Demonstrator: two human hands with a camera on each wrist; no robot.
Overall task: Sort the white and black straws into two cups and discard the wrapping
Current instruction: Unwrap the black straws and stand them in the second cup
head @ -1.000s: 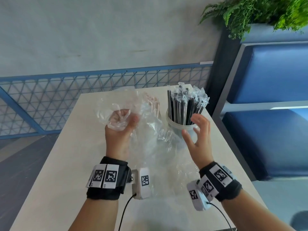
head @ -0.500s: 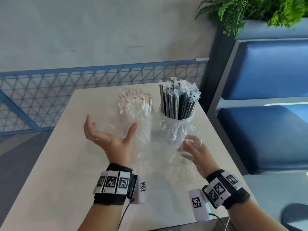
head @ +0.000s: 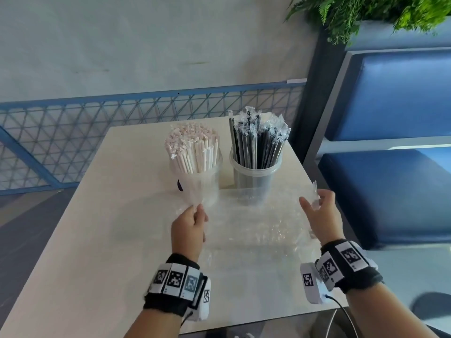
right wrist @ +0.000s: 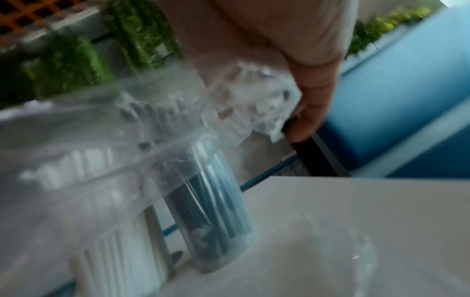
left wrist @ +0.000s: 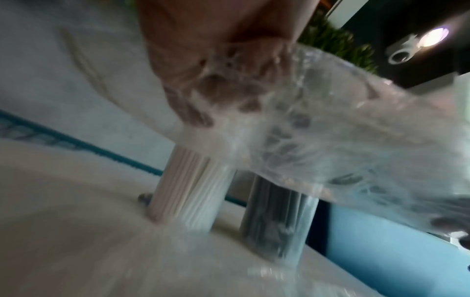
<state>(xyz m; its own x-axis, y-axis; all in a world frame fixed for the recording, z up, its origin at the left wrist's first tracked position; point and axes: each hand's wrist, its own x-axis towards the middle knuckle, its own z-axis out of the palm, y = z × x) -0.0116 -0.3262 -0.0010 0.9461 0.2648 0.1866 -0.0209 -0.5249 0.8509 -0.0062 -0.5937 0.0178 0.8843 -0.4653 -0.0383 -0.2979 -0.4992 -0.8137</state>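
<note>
Two clear cups stand at the back of the table: the left cup (head: 197,184) holds white straws (head: 192,147), the right cup (head: 255,184) holds black straws (head: 257,140) in clear sleeves. A clear plastic wrapping (head: 256,230) is stretched in front of the cups, just above the table. My left hand (head: 196,209) pinches its left corner and my right hand (head: 314,201) grips its right edge. In the left wrist view the wrapping (left wrist: 330,130) hangs from my fingers (left wrist: 216,66) above both cups. The right wrist view shows the wrapping (right wrist: 127,130) before the black straws (right wrist: 211,211).
The pale table (head: 97,240) ends close behind the cups. A blue mesh railing (head: 73,132) runs behind it. A blue bench (head: 390,191) stands along the right side, with a green plant (head: 366,13) above it.
My left hand let go of a crumpled bunch of wrapping, opened, then took a corner. Both hands have drawn apart, spreading the wrapping flat in front of the cups.
</note>
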